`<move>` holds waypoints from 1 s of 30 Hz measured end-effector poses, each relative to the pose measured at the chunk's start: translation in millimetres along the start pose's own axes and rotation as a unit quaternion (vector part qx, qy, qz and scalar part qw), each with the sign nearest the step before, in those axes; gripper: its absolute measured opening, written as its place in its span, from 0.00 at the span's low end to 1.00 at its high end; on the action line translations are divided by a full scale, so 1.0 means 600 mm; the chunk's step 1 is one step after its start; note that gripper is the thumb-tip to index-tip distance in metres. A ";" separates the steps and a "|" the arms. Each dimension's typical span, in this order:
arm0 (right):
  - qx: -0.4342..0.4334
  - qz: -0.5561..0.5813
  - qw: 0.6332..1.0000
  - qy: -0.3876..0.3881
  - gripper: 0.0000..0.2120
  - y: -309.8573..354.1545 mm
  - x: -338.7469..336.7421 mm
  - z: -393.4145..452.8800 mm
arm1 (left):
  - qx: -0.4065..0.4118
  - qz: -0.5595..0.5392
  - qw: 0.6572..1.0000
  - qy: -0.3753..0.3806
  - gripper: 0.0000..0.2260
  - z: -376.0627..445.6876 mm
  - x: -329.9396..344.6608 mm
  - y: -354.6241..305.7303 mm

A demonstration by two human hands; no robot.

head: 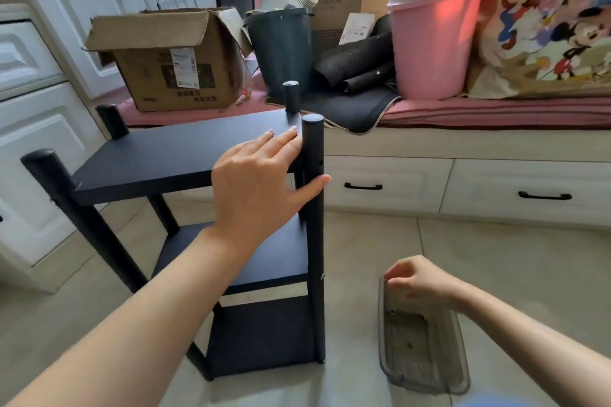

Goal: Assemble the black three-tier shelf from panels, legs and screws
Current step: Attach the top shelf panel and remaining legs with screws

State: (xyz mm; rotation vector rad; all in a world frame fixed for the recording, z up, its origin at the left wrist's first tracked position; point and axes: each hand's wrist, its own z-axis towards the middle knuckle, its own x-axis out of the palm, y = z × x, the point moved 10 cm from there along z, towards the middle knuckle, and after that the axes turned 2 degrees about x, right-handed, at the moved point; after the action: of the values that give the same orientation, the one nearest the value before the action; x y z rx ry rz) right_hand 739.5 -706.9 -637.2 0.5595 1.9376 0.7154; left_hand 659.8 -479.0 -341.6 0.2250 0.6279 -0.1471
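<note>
Three black panels on four upright legs, shelf (pixel 185 155) standing on floor: left hand (pixel 261 188) flat on top panel, fingers straight, thumb touching near-right leg (pixel 313 208); right hand (pixel 420 281), nearer the tray (pixel 426 367) at right, fingertips pinched, contents indiscernible.

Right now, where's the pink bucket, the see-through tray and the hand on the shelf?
pink bucket (pixel 433 43): head view, front wall.
see-through tray (pixel 426 370): head view, near rim.
left hand (pixel 258 185): head view, back of hand.
</note>
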 end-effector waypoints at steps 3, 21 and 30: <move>0.049 -0.035 0.998 0.015 0.09 -0.079 0.038 0.021 | 0.005 0.004 1.000 -0.010 0.28 0.009 0.006 -0.018; 0.172 -0.163 0.961 0.140 0.15 -0.313 0.265 0.064 | 0.020 0.009 0.999 -0.030 0.26 0.017 0.013 -0.046; 0.122 -0.139 0.956 0.229 0.16 -0.273 0.326 0.076 | 0.015 0.019 0.999 -0.022 0.26 0.019 0.018 -0.055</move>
State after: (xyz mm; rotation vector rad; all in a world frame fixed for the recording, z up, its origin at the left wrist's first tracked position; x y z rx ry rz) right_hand 681.9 -688.1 -889.3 0.2684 2.4984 0.4509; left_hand 668.3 -514.7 -344.5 0.2623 0.5774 -0.1253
